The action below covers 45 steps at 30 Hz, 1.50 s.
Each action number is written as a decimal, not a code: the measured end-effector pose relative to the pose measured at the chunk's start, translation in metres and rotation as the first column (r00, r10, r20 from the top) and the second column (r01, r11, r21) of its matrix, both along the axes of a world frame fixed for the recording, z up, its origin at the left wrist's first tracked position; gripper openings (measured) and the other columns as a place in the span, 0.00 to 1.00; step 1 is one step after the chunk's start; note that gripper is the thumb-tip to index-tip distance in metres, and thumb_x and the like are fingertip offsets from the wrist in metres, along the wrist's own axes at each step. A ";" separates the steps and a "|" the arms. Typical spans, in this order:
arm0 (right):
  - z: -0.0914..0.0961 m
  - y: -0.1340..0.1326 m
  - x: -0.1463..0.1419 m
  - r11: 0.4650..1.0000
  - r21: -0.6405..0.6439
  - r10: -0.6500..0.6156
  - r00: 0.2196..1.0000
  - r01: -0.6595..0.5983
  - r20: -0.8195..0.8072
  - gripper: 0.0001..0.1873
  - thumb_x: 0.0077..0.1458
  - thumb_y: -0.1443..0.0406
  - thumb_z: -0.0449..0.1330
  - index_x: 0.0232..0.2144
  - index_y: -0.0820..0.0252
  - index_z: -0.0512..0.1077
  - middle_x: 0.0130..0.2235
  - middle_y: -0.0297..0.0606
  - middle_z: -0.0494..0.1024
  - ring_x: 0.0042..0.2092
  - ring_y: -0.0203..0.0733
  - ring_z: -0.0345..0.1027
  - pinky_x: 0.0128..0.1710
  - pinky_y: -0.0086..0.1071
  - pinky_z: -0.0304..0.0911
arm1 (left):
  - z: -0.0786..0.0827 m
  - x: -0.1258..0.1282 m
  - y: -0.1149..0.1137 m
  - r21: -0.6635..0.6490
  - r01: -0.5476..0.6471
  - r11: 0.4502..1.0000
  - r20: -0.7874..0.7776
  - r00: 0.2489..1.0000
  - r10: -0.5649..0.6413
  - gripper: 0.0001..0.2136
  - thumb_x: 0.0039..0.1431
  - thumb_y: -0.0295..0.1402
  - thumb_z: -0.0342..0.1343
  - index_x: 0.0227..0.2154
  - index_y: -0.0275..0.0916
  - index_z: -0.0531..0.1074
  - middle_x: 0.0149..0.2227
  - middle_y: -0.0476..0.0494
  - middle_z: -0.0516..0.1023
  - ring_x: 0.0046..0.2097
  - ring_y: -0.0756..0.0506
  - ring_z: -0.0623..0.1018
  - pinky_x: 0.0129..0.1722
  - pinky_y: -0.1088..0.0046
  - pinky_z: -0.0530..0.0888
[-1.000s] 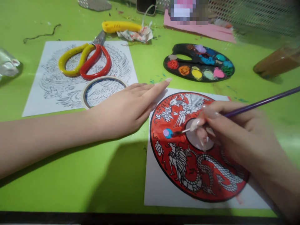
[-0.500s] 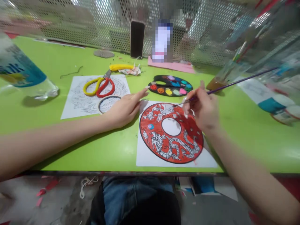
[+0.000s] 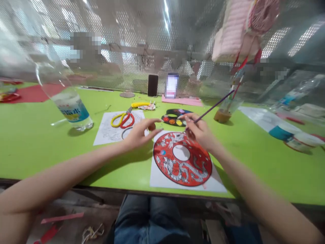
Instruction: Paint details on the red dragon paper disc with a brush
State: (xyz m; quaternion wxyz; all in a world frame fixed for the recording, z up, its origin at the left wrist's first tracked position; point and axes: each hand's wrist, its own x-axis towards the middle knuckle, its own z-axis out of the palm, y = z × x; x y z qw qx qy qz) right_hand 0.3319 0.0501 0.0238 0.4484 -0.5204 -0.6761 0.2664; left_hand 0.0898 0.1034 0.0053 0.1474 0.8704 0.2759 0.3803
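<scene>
Right hand (image 3: 199, 132) pinching a slim purple paintbrush (image 3: 210, 106) at one o'clock, open left hand (image 3: 141, 134) well apart at ten, and the red-painted paper disc (image 3: 200, 159) has its background done, white dragon (image 3: 182, 173) left bare!

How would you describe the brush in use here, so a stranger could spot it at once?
On the bright green table, find the red ring-shaped dragon painting near the front edge. Just above it, the right hand pinches a slim brush with a long purple handle. It is the one held in a hand, unlike the sticks standing in the glass jar behind.
</scene>
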 end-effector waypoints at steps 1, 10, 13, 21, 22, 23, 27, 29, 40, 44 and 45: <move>0.005 -0.004 -0.004 1.000 -0.001 0.015 0.998 -0.014 0.060 0.23 0.65 0.47 0.48 0.49 0.57 0.66 0.21 0.29 0.68 0.20 0.38 0.64 0.20 0.30 0.58 | 0.008 0.003 -0.006 -0.021 0.024 0.999 -0.008 1.000 -0.024 0.16 0.65 0.42 0.54 0.49 0.36 0.69 0.30 0.50 0.72 0.32 0.49 0.73 0.36 0.68 0.73; 0.053 -0.003 -0.036 0.985 -0.046 0.169 0.876 -0.167 0.453 0.22 0.64 0.60 0.49 0.57 0.63 0.65 0.36 0.49 0.79 0.45 0.55 0.74 0.44 0.47 0.67 | 0.050 0.038 -0.024 -0.288 0.095 0.953 0.004 0.995 -0.098 0.09 0.57 0.29 0.54 0.41 0.36 0.67 0.23 0.53 0.70 0.24 0.51 0.70 0.23 0.77 0.67; 0.060 -0.001 -0.037 0.980 -0.071 0.196 0.858 -0.184 0.475 0.21 0.67 0.58 0.47 0.54 0.62 0.68 0.37 0.47 0.80 0.37 0.49 0.75 0.38 0.40 0.68 | 0.056 0.039 -0.021 -0.310 0.089 0.947 0.011 0.996 -0.090 0.03 0.56 0.29 0.53 0.34 0.37 0.68 0.27 0.49 0.73 0.29 0.49 0.73 0.27 0.75 0.70; 0.056 -0.017 -0.025 0.967 -0.126 0.254 0.797 -0.222 0.548 0.32 0.65 0.50 0.51 0.63 0.64 0.61 0.29 0.39 0.80 0.27 0.45 0.72 0.26 0.35 0.63 | 0.051 0.024 -0.025 -0.419 0.032 0.907 0.046 0.999 -0.013 0.08 0.58 0.35 0.52 0.26 0.39 0.65 0.20 0.52 0.70 0.23 0.51 0.69 0.23 0.76 0.67; 0.050 -0.019 -0.020 0.970 -0.099 0.238 0.797 -0.220 0.555 0.30 0.65 0.51 0.51 0.62 0.64 0.62 0.29 0.39 0.80 0.28 0.44 0.72 0.26 0.35 0.63 | 0.048 0.019 -0.025 -0.444 0.010 0.896 0.054 0.998 0.016 0.11 0.61 0.37 0.51 0.24 0.39 0.65 0.18 0.52 0.69 0.21 0.52 0.69 0.21 0.76 0.66; 0.042 -0.021 -0.014 0.972 -0.057 0.221 0.803 -0.228 0.553 0.26 0.66 0.53 0.51 0.59 0.63 0.67 0.30 0.40 0.81 0.29 0.44 0.73 0.28 0.35 0.65 | 0.045 0.014 -0.025 -0.465 -0.014 0.885 0.063 0.997 0.049 0.15 0.63 0.40 0.49 0.22 0.39 0.64 0.17 0.52 0.68 0.19 0.52 0.68 0.20 0.76 0.66; 0.003 -0.026 0.010 0.937 0.093 0.254 0.840 -0.336 0.479 0.15 0.67 0.63 0.49 0.39 0.60 0.75 0.36 0.41 0.81 0.36 0.41 0.76 0.36 0.34 0.70 | 0.031 -0.005 -0.025 -0.488 -0.074 0.870 0.134 0.978 0.159 0.20 0.67 0.47 0.45 0.24 0.39 0.64 0.15 0.51 0.69 0.18 0.52 0.70 0.19 0.78 0.68; -0.013 -0.028 0.020 0.943 0.115 0.216 0.837 -0.312 0.502 0.13 0.65 0.65 0.51 0.43 0.59 0.75 0.40 0.44 0.81 0.40 0.43 0.76 0.39 0.36 0.73 | 0.024 -0.007 -0.028 -0.465 -0.067 0.883 0.175 0.971 0.166 0.19 0.68 0.47 0.44 0.28 0.39 0.63 0.16 0.53 0.69 0.18 0.52 0.70 0.18 0.79 0.70; -0.034 -0.050 0.030 0.882 0.165 0.175 0.632 -0.441 0.755 0.28 0.69 0.56 0.41 0.55 0.67 0.72 0.58 0.48 0.73 0.57 0.53 0.70 0.53 0.53 0.70 | -0.014 -0.009 -0.047 -0.129 0.099 0.987 0.279 0.958 -0.059 0.08 0.69 0.29 0.44 0.40 0.42 0.68 0.25 0.51 0.72 0.25 0.52 0.74 0.28 0.78 0.74; -0.039 -0.053 0.028 0.881 0.213 0.128 0.646 -0.422 0.753 0.30 0.70 0.56 0.37 0.52 0.67 0.73 0.57 0.47 0.73 0.55 0.55 0.72 0.51 0.55 0.71 | -0.011 -0.009 -0.044 -0.052 0.251 0.967 0.215 0.948 -0.234 0.09 0.69 0.30 0.43 0.44 0.40 0.67 0.25 0.48 0.71 0.26 0.51 0.73 0.26 0.78 0.74; -0.039 -0.054 0.028 0.878 0.206 0.139 0.642 -0.432 0.754 0.29 0.69 0.57 0.39 0.52 0.67 0.73 0.57 0.47 0.73 0.55 0.55 0.72 0.49 0.55 0.72 | -0.009 -0.009 -0.043 -0.050 0.273 0.961 0.187 0.947 -0.260 0.09 0.69 0.30 0.43 0.44 0.39 0.67 0.25 0.47 0.71 0.25 0.51 0.73 0.25 0.78 0.73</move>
